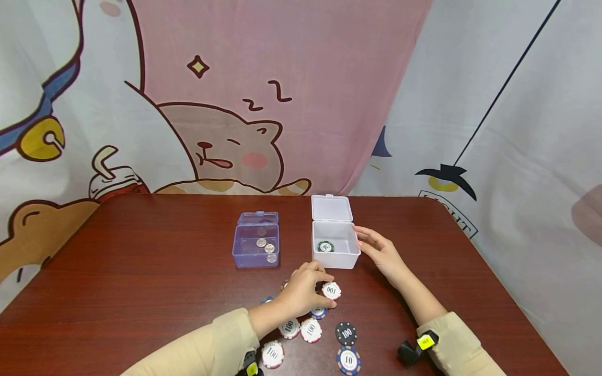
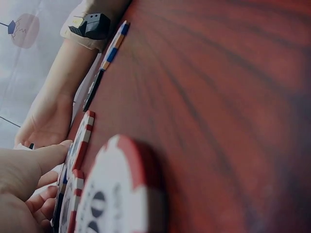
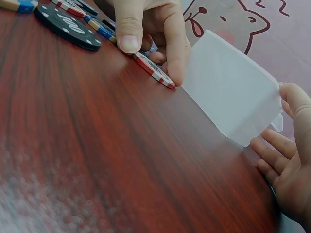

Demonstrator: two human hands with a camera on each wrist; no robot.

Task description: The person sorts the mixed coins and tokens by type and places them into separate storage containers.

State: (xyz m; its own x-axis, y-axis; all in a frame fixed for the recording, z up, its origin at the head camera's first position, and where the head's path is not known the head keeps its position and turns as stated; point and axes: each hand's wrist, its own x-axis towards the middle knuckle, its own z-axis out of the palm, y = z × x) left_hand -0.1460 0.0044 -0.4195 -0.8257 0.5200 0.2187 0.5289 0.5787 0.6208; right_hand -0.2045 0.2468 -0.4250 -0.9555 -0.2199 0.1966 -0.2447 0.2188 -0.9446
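Red-and-white 100 poker chip [image 1: 331, 290] sits pinched at the fingertips of my curled left hand [image 1: 303, 292], just clear of the loose chips beneath my wrist, while my right hand [image 1: 382, 251], fingers relaxed and holding nothing, steadies the open white plastic box [image 1: 335, 259] just beyond.

Left hand [image 1: 305, 292] fingers curled — right hand [image 1: 383, 253] relaxed.

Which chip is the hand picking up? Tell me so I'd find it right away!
Start at the white open box on the red-brown table. Just in front of it, the left hand pinches a chip. It is white with red edge marks, reads 100, and is the only one under fingers.
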